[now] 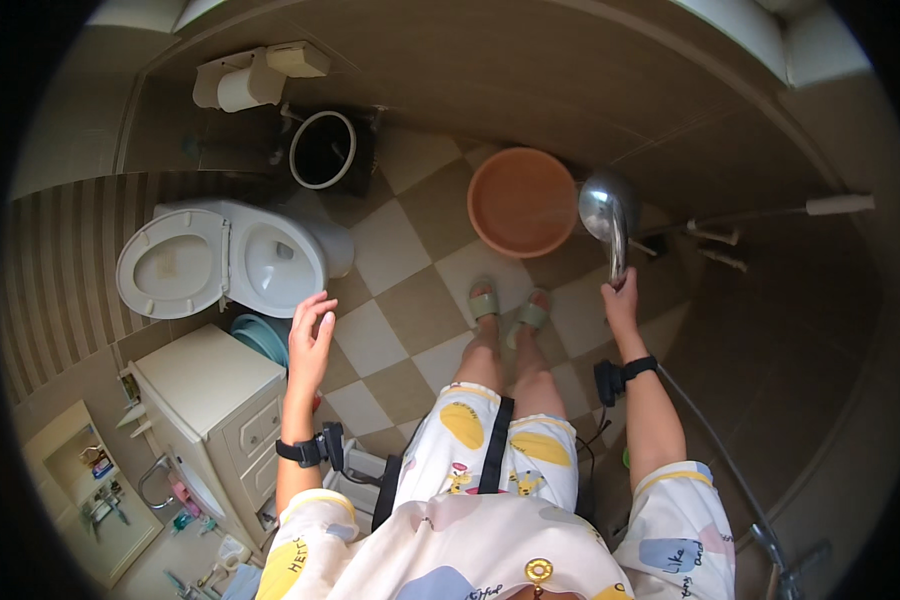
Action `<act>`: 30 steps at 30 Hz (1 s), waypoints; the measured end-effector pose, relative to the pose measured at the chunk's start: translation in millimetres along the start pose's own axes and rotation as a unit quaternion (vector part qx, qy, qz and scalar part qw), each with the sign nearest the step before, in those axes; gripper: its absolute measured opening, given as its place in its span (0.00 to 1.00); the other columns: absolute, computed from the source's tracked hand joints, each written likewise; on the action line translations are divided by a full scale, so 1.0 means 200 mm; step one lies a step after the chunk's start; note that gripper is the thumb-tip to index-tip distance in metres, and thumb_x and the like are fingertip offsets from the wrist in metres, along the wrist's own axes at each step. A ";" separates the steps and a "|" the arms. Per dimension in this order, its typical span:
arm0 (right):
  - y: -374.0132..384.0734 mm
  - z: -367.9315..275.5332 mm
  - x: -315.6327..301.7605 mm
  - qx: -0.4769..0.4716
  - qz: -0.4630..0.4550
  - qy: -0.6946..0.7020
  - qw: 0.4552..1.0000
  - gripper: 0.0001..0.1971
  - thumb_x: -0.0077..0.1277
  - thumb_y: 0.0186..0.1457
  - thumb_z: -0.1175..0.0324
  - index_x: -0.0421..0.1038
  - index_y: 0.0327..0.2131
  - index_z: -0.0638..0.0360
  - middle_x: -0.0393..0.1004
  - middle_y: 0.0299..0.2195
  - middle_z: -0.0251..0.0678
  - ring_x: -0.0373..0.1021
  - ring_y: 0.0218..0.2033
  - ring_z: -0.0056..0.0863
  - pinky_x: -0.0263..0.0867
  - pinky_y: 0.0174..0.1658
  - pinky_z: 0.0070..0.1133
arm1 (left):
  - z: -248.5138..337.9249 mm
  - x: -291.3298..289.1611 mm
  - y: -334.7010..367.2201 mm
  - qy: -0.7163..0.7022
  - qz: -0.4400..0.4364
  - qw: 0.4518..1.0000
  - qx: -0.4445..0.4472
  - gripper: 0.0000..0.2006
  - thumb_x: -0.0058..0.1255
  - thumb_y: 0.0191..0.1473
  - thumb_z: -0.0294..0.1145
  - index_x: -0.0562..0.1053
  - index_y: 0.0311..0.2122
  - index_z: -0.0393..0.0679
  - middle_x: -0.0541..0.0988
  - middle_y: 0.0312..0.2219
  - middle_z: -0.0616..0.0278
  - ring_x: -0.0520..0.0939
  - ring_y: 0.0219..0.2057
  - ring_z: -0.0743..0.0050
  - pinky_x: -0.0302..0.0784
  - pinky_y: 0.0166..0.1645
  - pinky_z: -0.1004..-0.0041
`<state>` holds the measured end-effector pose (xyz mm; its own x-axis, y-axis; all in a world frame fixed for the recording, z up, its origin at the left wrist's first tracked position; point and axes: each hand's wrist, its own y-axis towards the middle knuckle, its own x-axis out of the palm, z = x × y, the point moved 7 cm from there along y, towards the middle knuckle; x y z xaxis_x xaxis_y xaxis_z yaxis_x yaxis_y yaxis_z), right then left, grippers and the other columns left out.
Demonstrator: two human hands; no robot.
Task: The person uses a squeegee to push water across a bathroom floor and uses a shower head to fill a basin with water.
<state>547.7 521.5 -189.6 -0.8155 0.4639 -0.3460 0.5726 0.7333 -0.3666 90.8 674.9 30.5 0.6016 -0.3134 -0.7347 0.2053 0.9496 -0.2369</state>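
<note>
My right hand (pixel 622 298) is wrapped round the handle of a chrome shower head (pixel 602 205). The round head is beside the right rim of an orange-brown basin (pixel 483 234) on the floor. Whether water runs from it I cannot tell. My left hand (pixel 312 338) is raised with nothing in it, its fingers loosely stretched and slightly bent. Nearest to it is the white toilet (pixel 310 262), whose lid and seat are raised.
A black bin with a pale rim (pixel 322 185) stands near the far wall, below a toilet roll holder (pixel 238 90). On the left are a white cabinet (pixel 205 375) and teal basins (pixel 260 337). A shower hose (pixel 715 440) runs along my right side over checkered tiles (pixel 368 337).
</note>
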 end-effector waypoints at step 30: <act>-0.35 -0.48 0.02 0.029 -0.053 -0.138 0.989 0.11 0.45 0.41 0.78 0.52 0.26 0.57 0.52 0.21 0.27 0.51 0.23 0.17 0.53 0.28 0.16 | -0.66 -0.24 -0.03 -0.151 0.051 0.984 -0.083 0.11 0.45 0.53 0.32 0.72 0.41 0.41 0.66 0.49 0.58 0.71 0.46 0.66 0.70 0.44 0.73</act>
<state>497.3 519.9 -82.6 -0.8221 0.2256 -0.5228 0.4948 0.7372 -0.4601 -40.2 685.4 -16.6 0.8198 -0.1800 -0.5437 0.0175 0.9568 -0.2903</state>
